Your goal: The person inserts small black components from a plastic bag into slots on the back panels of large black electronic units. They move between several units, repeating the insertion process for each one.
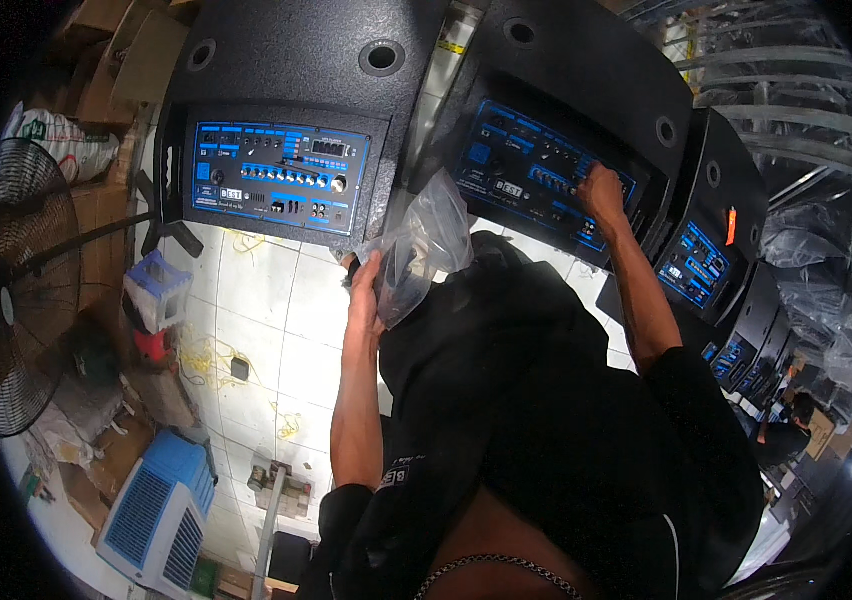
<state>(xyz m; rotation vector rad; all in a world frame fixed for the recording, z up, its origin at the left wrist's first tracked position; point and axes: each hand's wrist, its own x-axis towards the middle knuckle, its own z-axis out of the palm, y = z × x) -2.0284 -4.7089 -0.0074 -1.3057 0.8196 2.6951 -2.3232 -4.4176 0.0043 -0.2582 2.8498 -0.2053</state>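
Left hand: your left hand (364, 290), near the middle of the frame, is closed around the clear bag (436, 235), thumb uppermost.
Bag: it sits at centre, just left of your shirt (546, 400); there is something inside, too hazy to name.
Right hand: your right hand (601, 190), upper right of centre, has its fingers curled in at the right part of the middle panel (516, 150); you cannot tell from here whether they pinch a knob.
Middle speaker: the black middle speaker (596, 70) fills the top right of centre, its blue-marked panel facing you.
Left speaker: the left speaker (286, 60) stands at upper left, its knobbed panel in plain view.
Right side: more speakers (716, 210) run down the right, the nearest with an orange tag (731, 226); clear wrap (826, 230) lies beyond, and a co-worker (786, 435) is at lower right.
Left side: a fan (26, 290) at the edge, a blue-and-white cooler (158, 515) at lower left.
Floor: yellow string (208, 365) lies on the tiles (306, 345), left of your forearm.
In the way: your right hand and forearm hide part of the middle panel; the bag overlaps the left speaker's lower right corner.
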